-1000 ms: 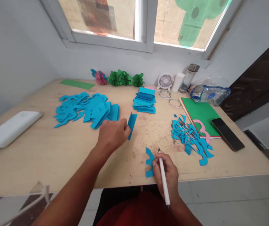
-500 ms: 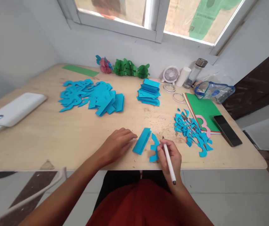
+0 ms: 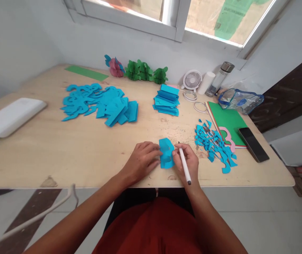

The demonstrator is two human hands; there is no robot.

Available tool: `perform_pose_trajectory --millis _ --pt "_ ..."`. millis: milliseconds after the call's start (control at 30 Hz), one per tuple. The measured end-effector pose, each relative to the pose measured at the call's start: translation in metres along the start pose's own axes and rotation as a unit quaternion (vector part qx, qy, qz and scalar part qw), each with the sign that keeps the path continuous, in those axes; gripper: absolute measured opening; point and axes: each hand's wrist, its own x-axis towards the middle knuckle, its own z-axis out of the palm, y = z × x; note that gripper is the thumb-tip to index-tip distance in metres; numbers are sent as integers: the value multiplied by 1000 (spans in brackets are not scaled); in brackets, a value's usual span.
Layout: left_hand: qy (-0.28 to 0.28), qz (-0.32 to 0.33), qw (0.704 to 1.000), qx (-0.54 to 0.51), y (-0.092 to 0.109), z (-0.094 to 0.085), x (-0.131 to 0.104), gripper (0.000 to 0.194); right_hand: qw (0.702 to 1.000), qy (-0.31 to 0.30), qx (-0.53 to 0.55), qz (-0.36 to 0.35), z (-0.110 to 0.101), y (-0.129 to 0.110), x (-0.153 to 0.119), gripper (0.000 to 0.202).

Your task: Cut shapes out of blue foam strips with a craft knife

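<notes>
My right hand (image 3: 189, 160) grips a white pen (image 3: 185, 166), its dark tip pointing away from me. The thumb and fingertips of that hand also touch the right side of a curvy blue paper cutout (image 3: 168, 154). Beneath the cutout lies a folded blue paper strip (image 3: 163, 144), partly covered by it. My left hand (image 3: 144, 158) rests flat on the table, fingers outstretched, their tips at the left edge of the blue paper. Both blue pieces sit near the table's front edge.
Blue cutouts (image 3: 79, 100) and folded strips (image 3: 118, 113) lie left, a blue stack (image 3: 167, 102) behind. Blue scraps (image 3: 211, 139), a pink cutout (image 3: 226, 135), green sheets (image 3: 229, 118) and a phone (image 3: 253, 144) are right. A white power bank (image 3: 13, 116) sits far left.
The blue cutout has moved left onto the folded strip, carried by my right hand with the pen still in it. My left hand has shifted right to the strip's edge.
</notes>
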Motion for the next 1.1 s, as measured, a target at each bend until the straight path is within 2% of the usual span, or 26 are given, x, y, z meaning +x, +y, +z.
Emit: perform_pose_trajectory --millis 300,467,567,667,800,933,1100 --pt "-8 -13 1000 -2 1 -1 -3 19 981 -32 -188 -25 9 5 12 17" --pt "7 -23 1000 -15 2 0 -1 23 971 -40 -228 -64 5 9 10 19" --pt "8 -22 999 -22 1 0 -1 23 962 -33 -250 -109 0 9 5 20" --pt "6 -8 1000 -26 1 0 -1 21 936 -16 -293 -196 -5 8 -2 24" --pt "12 5 1000 -17 0 1 -1 22 901 -78 -325 -276 -10 4 -7 33" --pt "7 12 1000 -12 -1 2 -1 24 884 -150 -344 -280 -12 3 -7 37" --pt "5 10 1000 -7 0 1 -2 23 879 -181 -343 -276 -16 5 -7 39"
